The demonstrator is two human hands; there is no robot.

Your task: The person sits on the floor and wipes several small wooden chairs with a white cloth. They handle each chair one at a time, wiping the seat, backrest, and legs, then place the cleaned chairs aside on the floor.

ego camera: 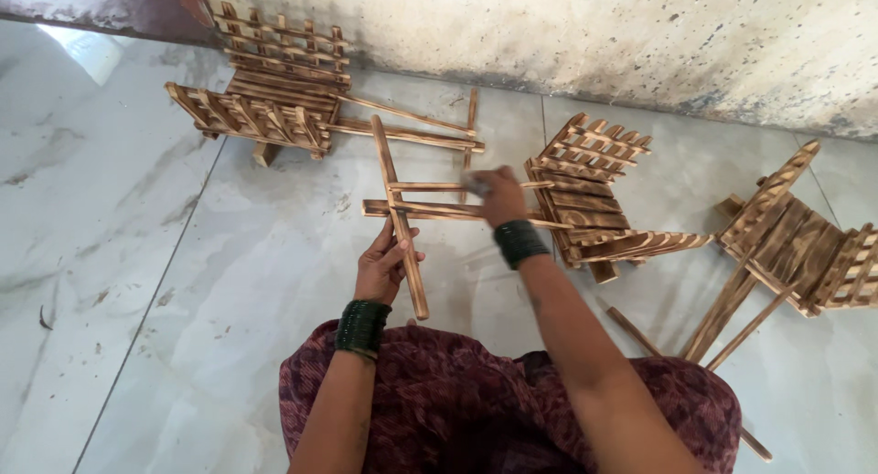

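Two hands working one wooden frame [402, 209]: left hand [382, 268] gripping its long upright slat [400, 220], running away from body. Right hand [498, 196] clenching on crossbars [439, 209], lying sideways, blurred.

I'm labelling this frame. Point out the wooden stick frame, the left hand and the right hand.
wooden stick frame [396, 188]: head view, long upright stick.
left hand [382, 265]: head view, back of hand.
right hand [499, 196]: head view, knuckles.

I see two bare forearms, no sleeves. My left hand [382, 265] has a thick stack of dark green bangles at the wrist; my right hand [498, 196] has the same dark stack, and it looks slightly blurred. A maroon patterned garment with dark print covers the lap.
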